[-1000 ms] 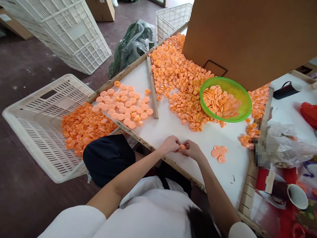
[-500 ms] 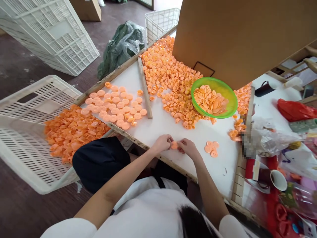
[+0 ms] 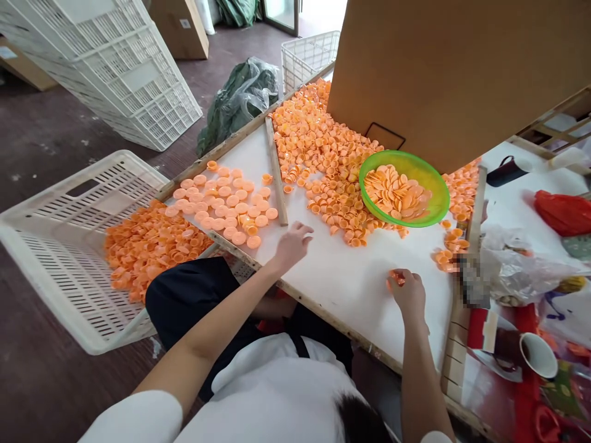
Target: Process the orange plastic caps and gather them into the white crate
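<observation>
My left hand [image 3: 294, 244] hovers over the white tabletop [image 3: 339, 271] with bent fingers apart and nothing visible between them. It is just right of the spread of flat, round orange discs [image 3: 231, 203]. Farther right, my right hand [image 3: 410, 290] has its fingers closed on a few orange discs [image 3: 396, 279]; its palm hides part of them. Beyond both hands lies a large heap of small orange cup-shaped pieces [image 3: 339, 178]. A green bowl [image 3: 441, 206] full of flat orange discs sits at the near edge of that heap.
A wooden strip [image 3: 277, 178] divides the tabletop. At the left stands a white plastic crate [image 3: 50, 252] holding orange pieces. A big cardboard box [image 3: 443, 74] rises behind the bowl. Plastic bags [image 3: 517, 271] and a cup [image 3: 538, 355] crowd the right side.
My hands have parted from around one orange disc at the near edge. The left went left and forward; the right moved right onto the small group of discs. The view has shifted slightly.
</observation>
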{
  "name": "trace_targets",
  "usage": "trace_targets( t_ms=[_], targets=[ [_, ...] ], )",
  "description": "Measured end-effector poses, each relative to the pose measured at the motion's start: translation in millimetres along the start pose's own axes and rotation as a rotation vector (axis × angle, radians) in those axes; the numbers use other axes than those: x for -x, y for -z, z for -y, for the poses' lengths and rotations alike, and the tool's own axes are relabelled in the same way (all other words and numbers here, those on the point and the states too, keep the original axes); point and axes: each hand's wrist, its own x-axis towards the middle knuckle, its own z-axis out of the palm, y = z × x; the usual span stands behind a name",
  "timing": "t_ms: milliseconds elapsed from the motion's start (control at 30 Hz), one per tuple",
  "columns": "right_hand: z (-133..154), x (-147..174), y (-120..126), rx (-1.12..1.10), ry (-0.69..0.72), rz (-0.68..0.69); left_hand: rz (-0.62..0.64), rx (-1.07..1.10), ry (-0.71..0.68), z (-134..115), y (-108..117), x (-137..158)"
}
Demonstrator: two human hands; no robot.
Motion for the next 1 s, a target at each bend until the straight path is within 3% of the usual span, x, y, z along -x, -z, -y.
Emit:
trace_targets(
  t_ms=[133, 233, 367, 500, 633, 800, 1000],
  targets=[
    [4.0, -1.0, 5.4, -0.048, 0.017, -0.056, 0.031, 0.071, -0.051, -32.9, -52.9, -37.7],
    [4.9, -0.7, 13.9, -0.101, 0.035, -0.167, 0.074, 0.033, -0.083, -33.7, -71.4, -46.4],
    [16.5, 3.8, 18.5, -0.282, -0.026, -0.229, 0.064, -0.015, -0.207, -14.8, -73.5, -22.0],
    [44.3, 13.7, 5.5, -0.525, -0.126, -0.048, 0.08, -0.015, -0.315, 2.8, -67.1, 11.1],
    [69.2, 25.4, -11.7, -0.61, -0.073, 0.081, 0.143, 0.017, -0.357, 7.2, -58.9, 27.4],
    [71.4, 32.6, -19.4, -0.656, -0.08, 0.15, 0.063, 0.131, -0.252, -12.8, -57.3, 23.3],
    [62.7, 34.6, -18.8, -0.761, -0.121, 0.129, 0.077, 0.212, -0.09, -47.8, -80.4, -11.1]
  ],
)
